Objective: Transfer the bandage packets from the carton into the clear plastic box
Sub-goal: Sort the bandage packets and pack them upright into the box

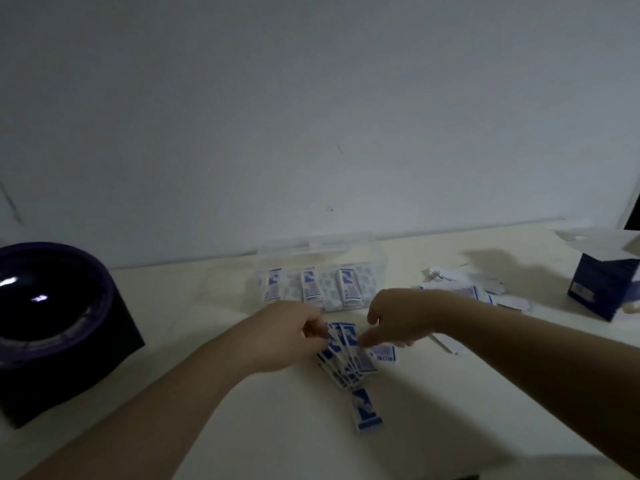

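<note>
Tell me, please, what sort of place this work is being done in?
Probably a home or small office desk rather than a clinic: a plain cream tabletop against a bare white wall, an opened dark blue cardboard carton, and loose blue-and-white bandage packets before a clear plastic box.

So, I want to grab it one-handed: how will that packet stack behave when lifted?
Probably slippery: the stack is held fanned between left hand and right hand. Likely light, flat packets; some may slide out, like the stray packet nearby.
</note>
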The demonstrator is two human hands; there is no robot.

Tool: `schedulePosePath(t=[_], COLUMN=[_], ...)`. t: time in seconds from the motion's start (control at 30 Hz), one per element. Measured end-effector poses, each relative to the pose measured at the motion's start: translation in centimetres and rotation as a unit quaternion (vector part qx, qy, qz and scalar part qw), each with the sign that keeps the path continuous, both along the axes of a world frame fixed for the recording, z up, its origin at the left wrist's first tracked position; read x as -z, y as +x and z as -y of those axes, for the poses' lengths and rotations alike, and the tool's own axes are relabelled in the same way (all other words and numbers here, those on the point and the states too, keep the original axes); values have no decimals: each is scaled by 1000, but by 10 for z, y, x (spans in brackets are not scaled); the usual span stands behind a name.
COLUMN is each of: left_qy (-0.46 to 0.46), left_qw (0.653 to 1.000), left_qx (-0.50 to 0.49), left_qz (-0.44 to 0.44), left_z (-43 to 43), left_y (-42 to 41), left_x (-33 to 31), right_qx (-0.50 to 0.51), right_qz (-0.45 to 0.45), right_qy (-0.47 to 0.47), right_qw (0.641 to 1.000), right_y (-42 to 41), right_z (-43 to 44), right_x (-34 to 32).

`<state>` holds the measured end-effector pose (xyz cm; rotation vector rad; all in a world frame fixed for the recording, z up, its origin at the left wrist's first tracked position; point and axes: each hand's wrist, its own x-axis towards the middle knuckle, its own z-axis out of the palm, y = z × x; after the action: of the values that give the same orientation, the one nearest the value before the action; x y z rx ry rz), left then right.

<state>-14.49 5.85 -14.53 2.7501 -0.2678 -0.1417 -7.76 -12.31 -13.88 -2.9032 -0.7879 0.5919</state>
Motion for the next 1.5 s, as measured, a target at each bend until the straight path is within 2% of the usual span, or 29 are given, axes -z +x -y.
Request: schedulePosePath(t=[0.1,0.23,0.4,0.57,0.63,0.7,0.8,0.9,0.97,1.07,1.2,1.27,1.4,1.5], left_qy=[4,-8,-56,-18,-66,-164,-329,-323,-312,-296,-319,-339,-361,-370], left_qw=[1000,998,991,979,978,972,935,931,932,934,914,903,892,881], left_qx=[20,-2,-22,-94,-110,-97,-64,-66,-63,-84,-152,-175,-194,-208], left_qz=[6,61,117,181,165,136,113,154,172,181,200,198,191,208], left_z=[1,-2,-4,-6,-10,-15,-22,-27,-29,-33,-38,-38,-38,-39], left_y=[-11,-17,-23,-29,-29,-27,-23,-23,-23,-21,-18,-17,-18,-17], left_x=[17,33,47,55,57,57,57,55,54,55,54,53,54,54], right_qx=[31,21,47,12,-6,-43,-111,-138,-133,-65,24,26,16,-24], right_qz=[-32,-13,-50,7,10,38,127,175,157,129,25,27,0,52], right_qy=[51,46,71,26,17,1,-19,8,36,65,-19,-44,-33,0], right_qw=[998,999,995,1000,1000,998,985,975,978,987,999,998,999,998], right_y=[-4,-15,-22,-30,-34,-39,-45,-49,-52,-52,-50,-49,-46,-44], right_z=[-12,-26,-36,-45,-49,-56,-62,-65,-59,-38,-14,-13,-16,-23], right_x=[7,9,4,5,5,4,4,1,-6,-20,-11,-1,1,1])
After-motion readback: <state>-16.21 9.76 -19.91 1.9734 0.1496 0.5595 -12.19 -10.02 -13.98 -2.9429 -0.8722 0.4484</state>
